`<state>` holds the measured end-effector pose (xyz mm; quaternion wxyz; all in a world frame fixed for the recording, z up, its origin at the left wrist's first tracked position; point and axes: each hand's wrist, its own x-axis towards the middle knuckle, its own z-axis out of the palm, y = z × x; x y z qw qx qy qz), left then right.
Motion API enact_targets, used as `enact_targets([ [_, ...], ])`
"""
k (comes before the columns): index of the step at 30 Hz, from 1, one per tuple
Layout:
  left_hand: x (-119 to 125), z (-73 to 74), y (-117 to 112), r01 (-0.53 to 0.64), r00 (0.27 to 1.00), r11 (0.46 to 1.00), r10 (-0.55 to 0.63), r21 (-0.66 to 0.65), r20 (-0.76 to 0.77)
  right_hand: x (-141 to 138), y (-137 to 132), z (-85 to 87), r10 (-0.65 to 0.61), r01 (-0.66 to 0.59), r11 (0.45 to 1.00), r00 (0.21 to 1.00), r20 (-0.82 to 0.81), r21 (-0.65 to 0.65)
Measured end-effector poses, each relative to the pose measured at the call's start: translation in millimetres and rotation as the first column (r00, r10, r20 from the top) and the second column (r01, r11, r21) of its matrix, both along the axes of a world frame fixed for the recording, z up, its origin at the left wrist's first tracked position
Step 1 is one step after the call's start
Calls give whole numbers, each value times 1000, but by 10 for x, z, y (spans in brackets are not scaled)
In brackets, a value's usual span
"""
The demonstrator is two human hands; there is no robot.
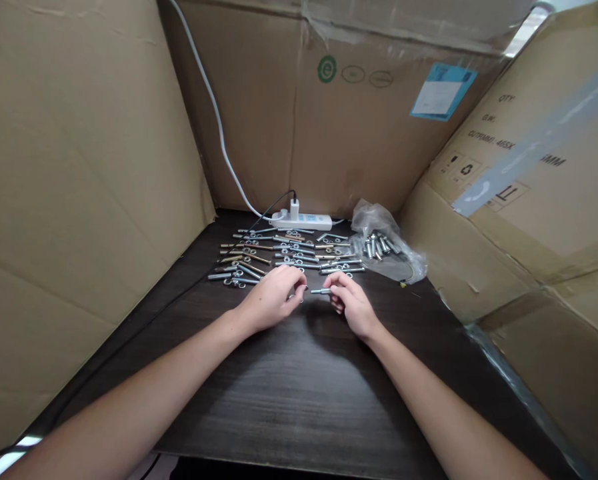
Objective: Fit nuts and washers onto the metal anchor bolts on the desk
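My right hand [353, 303] pinches a short silver bolt [319, 291], which lies level and points left toward my other hand. A small gap separates the bolt's tip from my left hand [273, 298], whose thumb and forefinger are closed in a pinch. A tiny dark bit shows at those fingertips, too small to name. Just below them, small shiny rings are partly hidden by the hand. Beyond both hands, several metal bolts [295, 257] lie in rough rows with loose nuts and washers [339, 269] among them, some silver and some brass-coloured.
A clear plastic bag [396, 257] with several metal bolts [379, 245] lies at the back right. Behind the rows is a white power strip [306, 221] with a plugged-in charger [294, 209]. A black cable [163, 309] crosses the dark table [299, 393] at left. Cardboard walls [249, 120] surround three sides.
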<state>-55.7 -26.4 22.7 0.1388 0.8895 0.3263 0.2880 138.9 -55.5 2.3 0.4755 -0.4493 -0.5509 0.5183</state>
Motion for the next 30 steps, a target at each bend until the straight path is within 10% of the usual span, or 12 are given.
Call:
enact_targets([
  [12, 2, -52, -35, -37, 997, 990, 47, -138, 69, -35, -67, -52, -70, -16, 958, 955, 287, 287],
  [30, 13, -29, -62, 4, 1000, 988, -4, -157, 0, -72, -72, -19, 67, -68, 996, 998, 13, 63],
])
